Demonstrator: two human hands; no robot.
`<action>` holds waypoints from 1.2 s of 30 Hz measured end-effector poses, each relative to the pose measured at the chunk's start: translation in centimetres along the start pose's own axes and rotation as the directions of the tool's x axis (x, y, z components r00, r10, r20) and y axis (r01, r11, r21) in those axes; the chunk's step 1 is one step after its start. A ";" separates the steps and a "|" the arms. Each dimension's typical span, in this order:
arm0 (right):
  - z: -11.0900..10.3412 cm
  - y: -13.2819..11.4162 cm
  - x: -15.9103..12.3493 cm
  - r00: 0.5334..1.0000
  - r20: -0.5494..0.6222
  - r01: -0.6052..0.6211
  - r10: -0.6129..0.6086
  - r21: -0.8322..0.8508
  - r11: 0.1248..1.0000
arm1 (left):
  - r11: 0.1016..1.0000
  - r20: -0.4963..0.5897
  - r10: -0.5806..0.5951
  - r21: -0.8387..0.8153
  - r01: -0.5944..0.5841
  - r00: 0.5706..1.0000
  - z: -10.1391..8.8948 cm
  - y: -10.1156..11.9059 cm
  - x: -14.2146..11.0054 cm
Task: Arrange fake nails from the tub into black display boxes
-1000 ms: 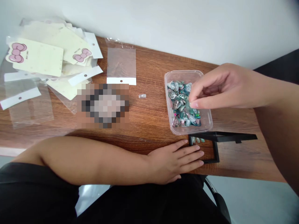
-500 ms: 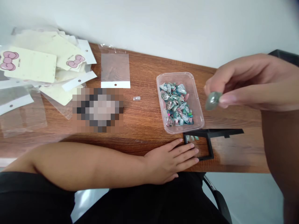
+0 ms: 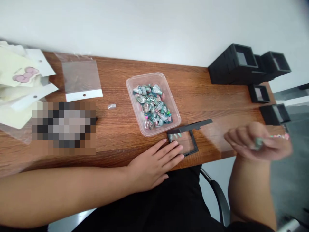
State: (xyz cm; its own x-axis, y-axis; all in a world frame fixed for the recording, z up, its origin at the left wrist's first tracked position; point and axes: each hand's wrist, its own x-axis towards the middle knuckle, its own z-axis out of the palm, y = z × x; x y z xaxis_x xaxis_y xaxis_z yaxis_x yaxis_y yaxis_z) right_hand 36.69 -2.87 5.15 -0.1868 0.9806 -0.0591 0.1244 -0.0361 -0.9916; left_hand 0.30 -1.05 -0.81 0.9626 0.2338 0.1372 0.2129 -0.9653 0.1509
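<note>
My right hand (image 3: 258,145) is closed, raised near the table's front right edge, pinching a green false nail (image 3: 258,143); motion blurs it a little. Flat on the front edge lies my left hand (image 3: 153,162), fingers stretched out and touching the black display box (image 3: 195,145). That box stands with its lid (image 3: 196,125) up, and a few small green false nails (image 3: 175,135) show inside its far left corner. Just behind is a clear plastic tub (image 3: 174,112) holding many green, clear and pink false nails (image 3: 153,108). One clear false nail (image 3: 111,106) lies alone on the wood.
Stacked black boxes (image 3: 224,67) stand at the back right, with smaller single ones (image 3: 275,114) nearer. To the left are a clear bag (image 3: 82,75), cream cards with bows (image 3: 16,69) and a blurred-out item (image 3: 70,125). A chair armrest (image 3: 220,196) sits below the edge.
My right hand has gone from beside the tub down toward the front right, still pinching the green false nail. The view has swung right, showing the black boxes. My left hand stays by the display box.
</note>
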 end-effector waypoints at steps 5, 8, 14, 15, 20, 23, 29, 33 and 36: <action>4.3 2.2 1.5 0.994 0.064 -0.086 0.090 -0.063 0.994 | 1.000 -0.001 -0.003 -0.010 0.003 1.000 0.1 -0.1 0.0; 4.8 2.0 2.1 0.988 0.067 -0.121 0.137 -0.196 0.973 | 1.000 -0.003 0.004 -0.020 -0.004 1.000 0.1 -0.1 0.1; 7.2 1.2 3.2 0.992 0.085 -0.057 0.097 -0.383 0.922 | 1.000 -0.016 0.001 -0.031 -0.001 1.000 -0.1 -0.1 0.1; 7.7 1.2 3.3 0.993 0.075 -0.048 0.087 -0.410 0.911 | 1.000 -0.019 -0.001 -0.029 0.001 1.000 0.0 -0.1 0.1; 8.5 1.7 3.3 0.999 0.043 0.001 0.024 -0.500 0.866 | 1.000 -0.025 -0.002 -0.016 0.002 1.000 0.0 -0.1 0.2; 8.3 2.3 2.9 1.000 0.009 0.015 -0.011 -0.558 0.830 | 1.000 -0.020 -0.006 -0.005 0.006 1.000 0.0 -0.1 0.2; 7.9 2.5 2.0 0.999 -0.052 -0.044 0.013 -0.653 0.756 | 1.000 -0.013 0.001 -0.009 -0.001 1.000 0.0 0.0 0.2; 7.2 2.4 1.8 0.986 -0.070 -0.162 0.152 -0.607 0.778 | 1.000 -0.005 0.004 -0.030 -0.004 1.000 0.1 -0.1 0.2; 7.1 2.3 1.7 0.967 -0.097 -0.251 0.236 -0.529 0.811 | 0.999 -0.010 0.004 -0.041 -0.004 1.000 0.1 -0.1 0.2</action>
State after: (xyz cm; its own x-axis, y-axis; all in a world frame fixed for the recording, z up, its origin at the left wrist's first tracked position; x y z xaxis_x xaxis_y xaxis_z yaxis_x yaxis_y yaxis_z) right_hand 29.77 -2.64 1.95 -0.0567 0.9582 -0.2805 0.6629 -0.1740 -0.7282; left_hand 0.51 -0.95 -0.89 0.9617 0.2311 0.1473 0.2018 -0.9608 0.1899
